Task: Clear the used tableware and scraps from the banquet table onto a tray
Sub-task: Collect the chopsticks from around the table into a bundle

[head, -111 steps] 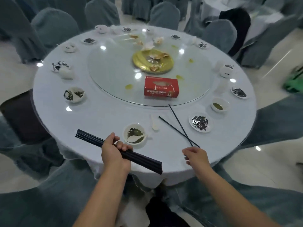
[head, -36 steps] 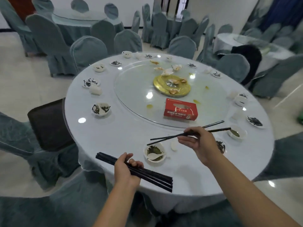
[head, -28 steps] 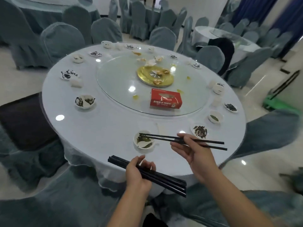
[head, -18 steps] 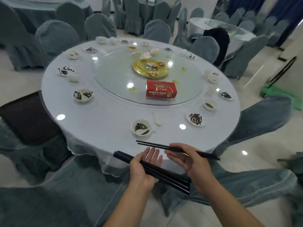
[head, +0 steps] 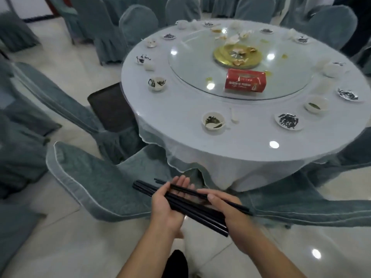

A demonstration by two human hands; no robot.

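A bundle of black chopsticks point(head: 202, 214) lies across my left hand point(head: 167, 205), whose palm is up with the fingers half spread under it. My right hand point(head: 224, 207) pinches a pair of black chopsticks point(head: 236, 206) and lays it onto the bundle. Both hands are below the near edge of the round banquet table point(head: 180, 121), over a chair. On the table stand a small bowl with greens and a spoon point(head: 213, 120), a saucer of dark scraps point(head: 288, 121), a bowl with sauce point(head: 315, 104) and several more dishes around the rim.
A glass turntable point(head: 192, 63) carries a red tissue box point(head: 245, 80) and a gold plate with scraps point(head: 237, 55). A dark brown tray point(head: 109, 109) rests on a chair at the table's left. Teal-covered chairs point(head: 96, 177) ring the table and crowd the floor near me.
My right hand lifted two chopsticks off the table and carried them back to my left hand's bundle. I stepped back and left, so the table now sits farther up and right.
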